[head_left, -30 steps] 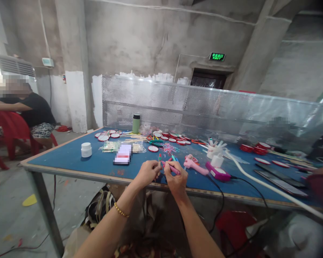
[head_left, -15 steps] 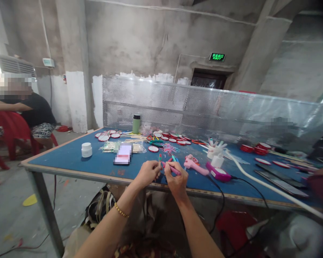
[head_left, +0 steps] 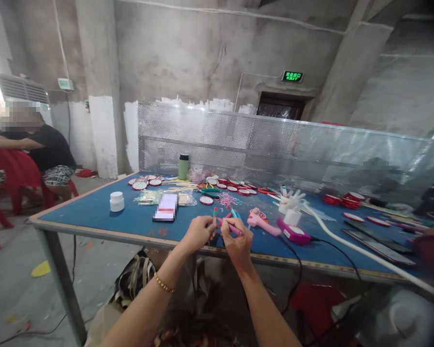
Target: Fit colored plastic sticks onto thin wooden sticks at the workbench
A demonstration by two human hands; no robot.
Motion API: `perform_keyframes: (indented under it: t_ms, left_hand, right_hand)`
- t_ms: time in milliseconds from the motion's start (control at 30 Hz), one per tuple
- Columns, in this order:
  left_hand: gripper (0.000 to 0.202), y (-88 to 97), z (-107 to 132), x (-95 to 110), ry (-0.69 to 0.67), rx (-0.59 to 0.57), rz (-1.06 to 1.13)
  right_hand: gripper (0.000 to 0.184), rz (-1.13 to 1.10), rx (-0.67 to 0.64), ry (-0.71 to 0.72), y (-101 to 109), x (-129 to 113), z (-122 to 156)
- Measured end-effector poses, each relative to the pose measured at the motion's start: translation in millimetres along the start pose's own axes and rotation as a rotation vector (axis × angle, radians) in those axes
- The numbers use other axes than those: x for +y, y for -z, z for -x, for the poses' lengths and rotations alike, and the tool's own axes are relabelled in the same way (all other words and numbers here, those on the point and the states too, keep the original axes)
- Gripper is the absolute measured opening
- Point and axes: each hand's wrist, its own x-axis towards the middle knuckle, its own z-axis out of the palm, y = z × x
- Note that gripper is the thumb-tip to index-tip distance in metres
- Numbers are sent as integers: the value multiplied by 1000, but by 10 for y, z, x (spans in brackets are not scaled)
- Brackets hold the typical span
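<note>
My left hand (head_left: 198, 232) pinches a small thin stick (head_left: 215, 213) with a red and green top, held upright near the table's front edge. Close beside it, my right hand (head_left: 240, 245) is closed around a pink pen (head_left: 234, 228), its tip pointing toward the stick. Whether the tip touches the stick is too small to tell. Blue and red pens (head_left: 234, 213) lie just behind my right hand. To the right rest a pink glue gun (head_left: 264, 223) and a purple box-shaped device (head_left: 292, 232) with a black cord.
On the blue table (head_left: 90, 217) are a white jar (head_left: 116, 202), a phone (head_left: 166, 208), packaged sticks (head_left: 186, 198), a green bottle (head_left: 183, 167), red-rimmed discs (head_left: 206, 200), pliers and a cup of white sticks (head_left: 289, 202). A white hose (head_left: 342, 242) crosses the right side. A person (head_left: 54, 149) sits far left.
</note>
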Motion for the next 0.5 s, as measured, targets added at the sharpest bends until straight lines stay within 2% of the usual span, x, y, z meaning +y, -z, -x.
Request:
perform_keyframes:
  t_ms: [500]
  left_hand:
    - [27,-12,-1,6,12,9,5]
  right_hand:
    - [17,-5,-3,13,-7,28,21]
